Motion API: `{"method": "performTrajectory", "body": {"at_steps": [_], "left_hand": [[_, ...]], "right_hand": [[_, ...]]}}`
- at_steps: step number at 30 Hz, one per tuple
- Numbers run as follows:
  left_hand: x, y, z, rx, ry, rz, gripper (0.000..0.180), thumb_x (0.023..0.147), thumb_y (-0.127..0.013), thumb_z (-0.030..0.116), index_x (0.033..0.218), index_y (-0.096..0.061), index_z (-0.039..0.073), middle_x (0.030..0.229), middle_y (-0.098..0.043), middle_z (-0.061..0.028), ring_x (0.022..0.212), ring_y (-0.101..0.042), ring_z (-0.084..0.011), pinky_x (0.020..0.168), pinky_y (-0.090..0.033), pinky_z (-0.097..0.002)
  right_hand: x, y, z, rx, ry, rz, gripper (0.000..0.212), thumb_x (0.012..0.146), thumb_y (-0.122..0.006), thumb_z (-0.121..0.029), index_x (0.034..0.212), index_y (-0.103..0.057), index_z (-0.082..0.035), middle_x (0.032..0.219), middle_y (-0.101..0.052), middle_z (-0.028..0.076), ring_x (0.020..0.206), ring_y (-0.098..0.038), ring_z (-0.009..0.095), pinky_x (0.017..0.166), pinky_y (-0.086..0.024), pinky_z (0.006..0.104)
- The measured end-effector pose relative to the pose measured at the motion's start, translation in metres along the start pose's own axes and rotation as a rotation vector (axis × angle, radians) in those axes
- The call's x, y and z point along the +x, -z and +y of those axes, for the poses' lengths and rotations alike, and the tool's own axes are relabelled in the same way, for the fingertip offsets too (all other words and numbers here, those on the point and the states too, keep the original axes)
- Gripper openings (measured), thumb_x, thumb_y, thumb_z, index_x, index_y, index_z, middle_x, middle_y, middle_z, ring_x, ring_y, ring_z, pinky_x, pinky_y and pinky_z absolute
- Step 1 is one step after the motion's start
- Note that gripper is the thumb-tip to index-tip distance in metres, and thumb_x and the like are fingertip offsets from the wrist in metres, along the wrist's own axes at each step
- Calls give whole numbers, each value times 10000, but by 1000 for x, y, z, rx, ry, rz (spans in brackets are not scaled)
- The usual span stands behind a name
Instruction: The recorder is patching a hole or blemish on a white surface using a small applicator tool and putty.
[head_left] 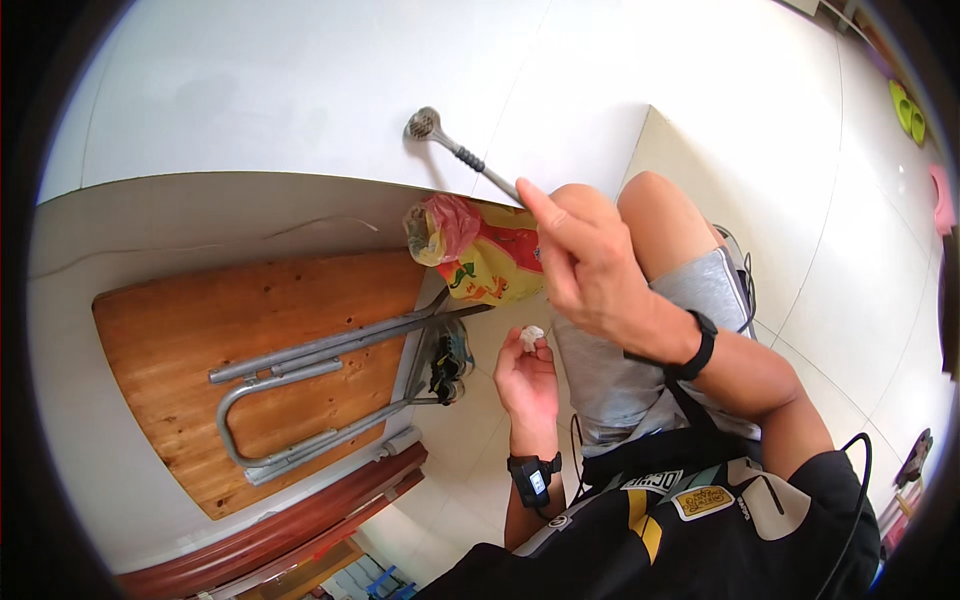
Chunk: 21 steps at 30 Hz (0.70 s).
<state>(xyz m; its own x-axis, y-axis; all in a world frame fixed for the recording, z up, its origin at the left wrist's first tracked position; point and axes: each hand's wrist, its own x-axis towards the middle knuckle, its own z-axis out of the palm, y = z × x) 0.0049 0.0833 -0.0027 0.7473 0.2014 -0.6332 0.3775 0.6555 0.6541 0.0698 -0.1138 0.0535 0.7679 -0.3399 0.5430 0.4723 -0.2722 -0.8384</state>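
My right hand (590,260) is closed round the handle of a grey metal tool (485,170). Its index finger lies stretched along the shaft. The tool has black rings partway up and a round, rough-textured head (423,124) held over the white surface; I cannot tell its exact kind. Lower down and to the left, my left hand (527,385) is turned palm up. Between its curled fingertips sits a small white crumpled piece (532,338), perhaps tissue. The two hands are apart.
A white tabletop (300,90) stretches across the far side. Below its edge stand a pink and yellow plastic bag (480,245), shoes (450,360) and a folded wooden table (280,330) with grey metal legs. Green slippers (907,112) lie on the tiled floor (815,300) at far right.
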Motion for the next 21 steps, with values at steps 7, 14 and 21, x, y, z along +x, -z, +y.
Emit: {"method": "performTrajectory", "body": {"at_steps": [7,14,21], "left_hand": [[7,16,5,-54,-20,9,218,909,-612,61,1121,-622,13,1011,-671,-111,853,-660,-236,746,-555,-290],[13,20,-11,-65,-13,-19,236,904,-635,65,1131,-617,2,1003,-669,-104,851,-661,-237,743,-560,-294],[15,33,-9,5,33,-34,204,903,-637,56,1099,-600,14,988,-657,-102,836,-649,-232,751,-542,-292]], "right_hand": [[-13,5,-13,72,-135,-103,563,827,-568,108,1384,-565,25,745,-513,132,661,-513,273,598,-406,389],[-4,5,-21,131,-61,-68,518,851,-557,74,1367,-592,35,661,-520,119,553,-505,224,528,-402,349],[18,7,-51,294,-167,-45,470,863,-559,55,1327,-629,29,715,-617,127,562,-551,164,545,-458,288]]}}
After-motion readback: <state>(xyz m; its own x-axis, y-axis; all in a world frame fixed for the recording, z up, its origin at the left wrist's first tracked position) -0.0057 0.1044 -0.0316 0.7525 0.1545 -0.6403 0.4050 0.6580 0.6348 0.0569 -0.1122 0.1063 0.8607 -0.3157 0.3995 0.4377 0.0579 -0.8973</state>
